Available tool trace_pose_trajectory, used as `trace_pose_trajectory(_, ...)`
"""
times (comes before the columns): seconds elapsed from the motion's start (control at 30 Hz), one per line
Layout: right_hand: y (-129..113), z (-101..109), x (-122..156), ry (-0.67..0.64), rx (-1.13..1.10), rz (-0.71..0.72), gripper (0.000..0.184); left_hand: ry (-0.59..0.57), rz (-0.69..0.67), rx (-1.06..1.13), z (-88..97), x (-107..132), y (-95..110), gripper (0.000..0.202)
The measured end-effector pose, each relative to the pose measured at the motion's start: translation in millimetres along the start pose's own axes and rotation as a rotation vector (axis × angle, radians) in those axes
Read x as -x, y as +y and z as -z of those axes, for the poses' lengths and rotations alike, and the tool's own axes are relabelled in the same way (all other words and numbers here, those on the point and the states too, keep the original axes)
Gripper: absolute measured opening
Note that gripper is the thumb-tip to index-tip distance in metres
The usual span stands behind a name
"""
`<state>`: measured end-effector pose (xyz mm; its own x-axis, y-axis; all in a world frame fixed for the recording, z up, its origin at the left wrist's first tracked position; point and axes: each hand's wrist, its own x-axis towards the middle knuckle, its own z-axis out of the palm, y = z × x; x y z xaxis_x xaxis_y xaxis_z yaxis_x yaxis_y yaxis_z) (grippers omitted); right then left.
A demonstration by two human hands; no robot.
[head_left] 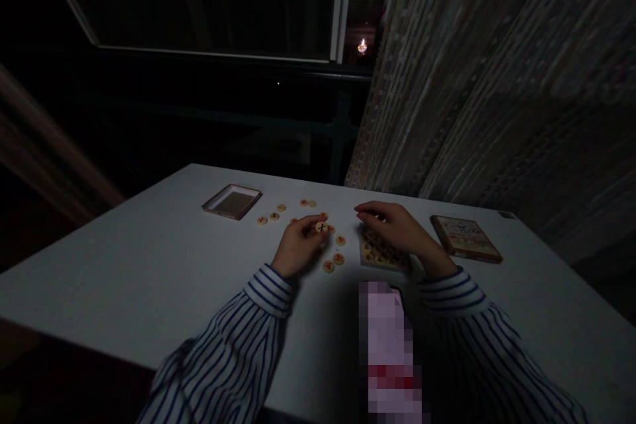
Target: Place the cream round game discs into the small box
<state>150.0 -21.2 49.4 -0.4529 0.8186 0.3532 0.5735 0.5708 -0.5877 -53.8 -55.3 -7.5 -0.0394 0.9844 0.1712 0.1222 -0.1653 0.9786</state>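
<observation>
A round xiangqi piece (321, 228) with a black character is pinched between the thumb and fingers of my left hand (301, 242), its face turned up towards me. Just beyond and beside that hand, several loose pieces lie on the table, among them a red-marked piece (328, 266) and another red one (340, 240). My right hand (390, 222) hovers over a shallow tray (385, 265) filled with rows of pieces and covers part of it. Its thumb and forefinger reach out to the left, slightly apart, with nothing visible between them.
The white table (124, 265) holds an open, shallow box (232, 201) at the back left and a printed box lid (466, 238) at the right. A blurred-out pink object (390, 338) lies near me. Beyond are a window (213, 0) and a string curtain (447, 66); the room is dim.
</observation>
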Motion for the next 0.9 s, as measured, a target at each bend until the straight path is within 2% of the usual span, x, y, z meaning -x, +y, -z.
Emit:
trace_pose_trajectory(0.37,11,2,5,0.054,-0.039,-0.056,0.024,-0.007,-0.030,-0.005,-30.3,-10,10,0.035)
trace_pose_trajectory(0.57,14,6,7,0.047,-0.045,-0.044,0.024,-0.029,-0.030,0.092,-46.6,-25,-7,0.035)
trace_pose_trajectory(0.7,19,7,9,0.056,-0.025,-0.050,0.024,-0.036,0.034,0.149,-51.8,-22,-17,0.037)
trace_pose_trajectory(0.9,20,7,1,0.028,0.008,-0.043,0.024,-0.064,0.133,0.261,-52.0,-14,-17,0.039)
